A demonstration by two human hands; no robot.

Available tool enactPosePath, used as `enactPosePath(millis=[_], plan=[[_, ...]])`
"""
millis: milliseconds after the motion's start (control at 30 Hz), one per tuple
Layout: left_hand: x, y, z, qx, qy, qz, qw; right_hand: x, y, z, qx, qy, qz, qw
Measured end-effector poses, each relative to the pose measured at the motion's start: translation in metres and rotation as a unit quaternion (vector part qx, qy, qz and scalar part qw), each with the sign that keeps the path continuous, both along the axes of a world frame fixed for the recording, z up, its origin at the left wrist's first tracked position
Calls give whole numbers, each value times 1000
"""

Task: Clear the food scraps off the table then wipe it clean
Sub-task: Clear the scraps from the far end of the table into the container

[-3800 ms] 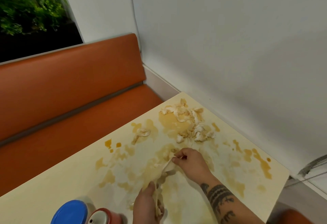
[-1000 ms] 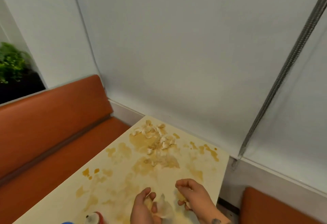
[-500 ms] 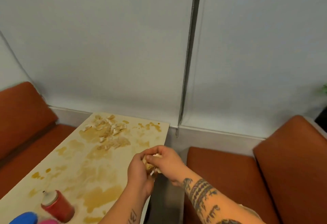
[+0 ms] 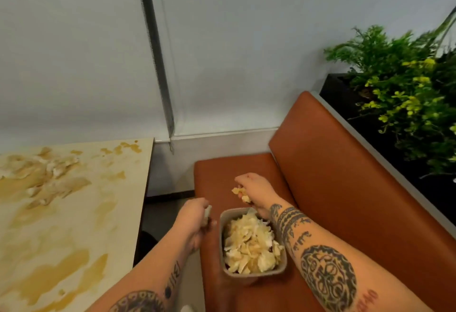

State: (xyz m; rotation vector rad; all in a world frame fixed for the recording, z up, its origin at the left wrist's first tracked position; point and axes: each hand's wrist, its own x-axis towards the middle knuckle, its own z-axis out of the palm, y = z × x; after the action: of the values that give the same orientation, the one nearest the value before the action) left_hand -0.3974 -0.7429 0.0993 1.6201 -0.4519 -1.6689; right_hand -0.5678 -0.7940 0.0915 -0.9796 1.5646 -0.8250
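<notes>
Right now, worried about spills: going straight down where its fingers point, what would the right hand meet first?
The right hand would likely meet the scraps heaped in the bin, near its far rim; depth is unclear, so possibly the orange seat just beyond.

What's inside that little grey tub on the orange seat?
The small grey square tub is heaped nearly to its rim with pale yellowish food scraps. The heap covers its bottom, so anything underneath cannot be seen.
</notes>
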Motion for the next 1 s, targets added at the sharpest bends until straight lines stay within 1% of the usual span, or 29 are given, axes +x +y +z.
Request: enactPosePath(millis=[100, 167, 300, 400, 500, 600, 733, 833, 1000], plan=[[-30, 6, -8, 21, 6, -67, 997, -38, 23, -22, 63, 8, -9, 998], [-44, 12, -11, 30, 17, -99, 994, -50, 38, -31, 72, 18, -13, 997], [-58, 26, -12, 36, 42, -143, 988, -61, 59, -44, 50, -28, -85, 995], [-53, 26, -19, 41, 15, -149, 988, -68, 63, -46, 21, -15, -142, 989], [-44, 22, -19, 36, -1, -156, 987, -69, 63, -45, 13, 3, -143, 990], [-33, 22, -5, 31, -5, -145, 989, -58, 58, -36, -4, 11, -120, 993], [-6, 15, 11, 6, -33, -99, 995, -23, 43, -23, -32, 30, -66, 997], [22, 12, 32, -22, -27, -50, 998, 15, 26, -12, -54, 40, -25, 997], [79, 3, 45, -58, -58, 37, 996, 84, 5, 13, -112, 46, 41, 992]])
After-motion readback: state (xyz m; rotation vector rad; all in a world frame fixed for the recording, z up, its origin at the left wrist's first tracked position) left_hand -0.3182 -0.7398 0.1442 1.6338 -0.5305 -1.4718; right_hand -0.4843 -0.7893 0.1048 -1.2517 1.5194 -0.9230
